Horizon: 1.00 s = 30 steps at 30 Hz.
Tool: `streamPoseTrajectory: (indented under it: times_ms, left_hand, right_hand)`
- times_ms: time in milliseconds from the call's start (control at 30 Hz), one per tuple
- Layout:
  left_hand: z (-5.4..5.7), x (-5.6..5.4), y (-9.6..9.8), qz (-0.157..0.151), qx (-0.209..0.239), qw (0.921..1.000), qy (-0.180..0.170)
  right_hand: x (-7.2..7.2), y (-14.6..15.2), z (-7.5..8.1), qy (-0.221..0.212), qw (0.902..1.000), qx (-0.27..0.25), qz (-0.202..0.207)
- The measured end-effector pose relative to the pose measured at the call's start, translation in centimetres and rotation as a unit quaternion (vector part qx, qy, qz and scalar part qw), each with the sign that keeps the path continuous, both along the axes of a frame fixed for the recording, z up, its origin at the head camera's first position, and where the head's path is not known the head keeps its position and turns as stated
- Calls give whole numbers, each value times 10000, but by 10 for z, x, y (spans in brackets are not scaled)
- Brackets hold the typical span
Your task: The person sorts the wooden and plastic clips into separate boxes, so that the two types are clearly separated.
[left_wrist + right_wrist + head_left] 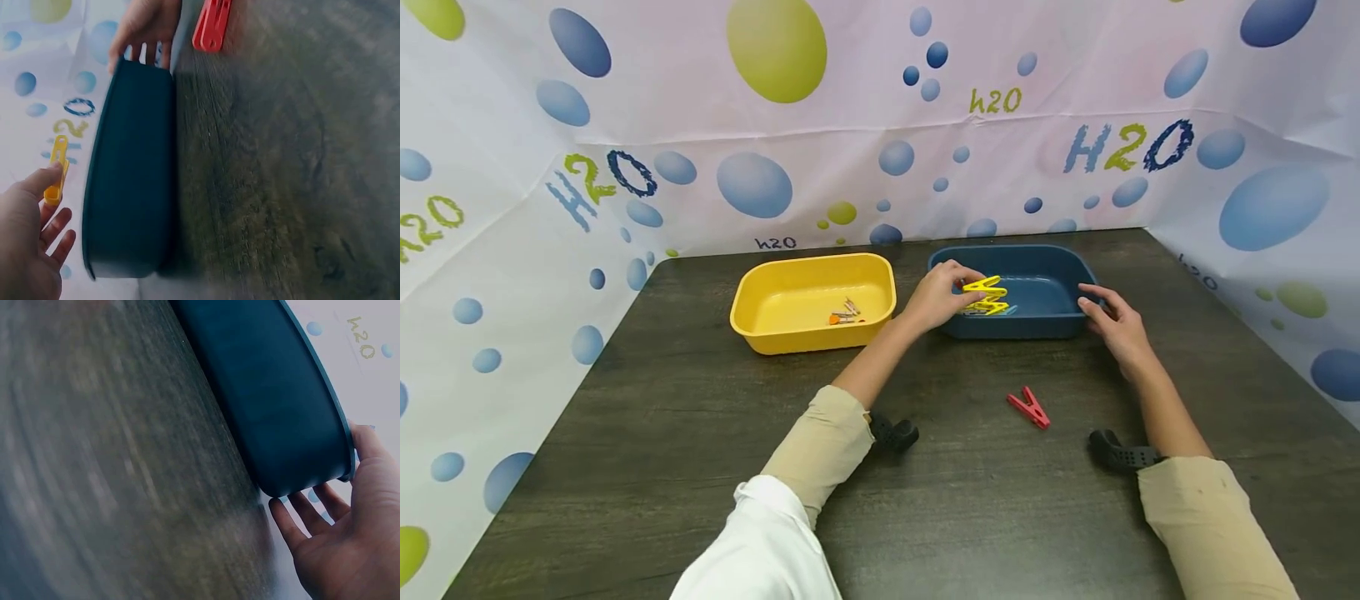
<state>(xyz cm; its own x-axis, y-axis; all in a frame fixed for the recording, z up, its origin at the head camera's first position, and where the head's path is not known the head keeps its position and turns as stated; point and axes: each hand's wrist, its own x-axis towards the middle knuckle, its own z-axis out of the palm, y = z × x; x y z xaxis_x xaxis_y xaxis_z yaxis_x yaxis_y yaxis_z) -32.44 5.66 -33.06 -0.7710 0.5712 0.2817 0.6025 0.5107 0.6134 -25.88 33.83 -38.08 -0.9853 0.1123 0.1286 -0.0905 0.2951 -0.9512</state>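
Note:
My left hand (942, 293) is over the left end of a blue plastic bin (1011, 328). Between its thumb and fingers it pinches a yellow clothespin (57, 170), which shows above the rim in the left wrist view. Another yellow clothespin (988, 307) appears just below it in the head view, over pale clips low in the bin. At the opposite end, my right hand (1120, 329) holds the bin, its thumb at the rim and its fingers against the outer end wall (306, 469). A red clothespin (1030, 407) lies on the table in front of the bin.
A yellow plastic bin (805, 342) stands to the left of the blue one, with several small wooden and orange pieces (847, 315) inside. The dark wood-look table (700, 467) ends at a printed white backdrop (850, 125) behind and at both sides.

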Motion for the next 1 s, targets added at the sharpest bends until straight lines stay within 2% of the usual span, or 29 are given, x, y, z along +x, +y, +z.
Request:
streamPoseTrajectory:
  times_ms: [167, 367, 733, 1000]
  left_hand:
    - [-12, -10, 2, 259, -282, 9992, -152]
    - [-25, -12, 4, 532, -445, 9976, 55]
    - [-24, -11, 5, 614, -668, 9959, 26]
    - [-23, -12, 6, 611, -666, 9959, 20]
  right_hand:
    - [-1, -1, 0, 23, 10000, 38, -1]
    - [0, -1, 0, -6, 10000, 78, 9]
    - [0, -2, 0, -5, 9999, 121, 0]
    - [-1, -1, 0, 9, 9999, 144, -41]
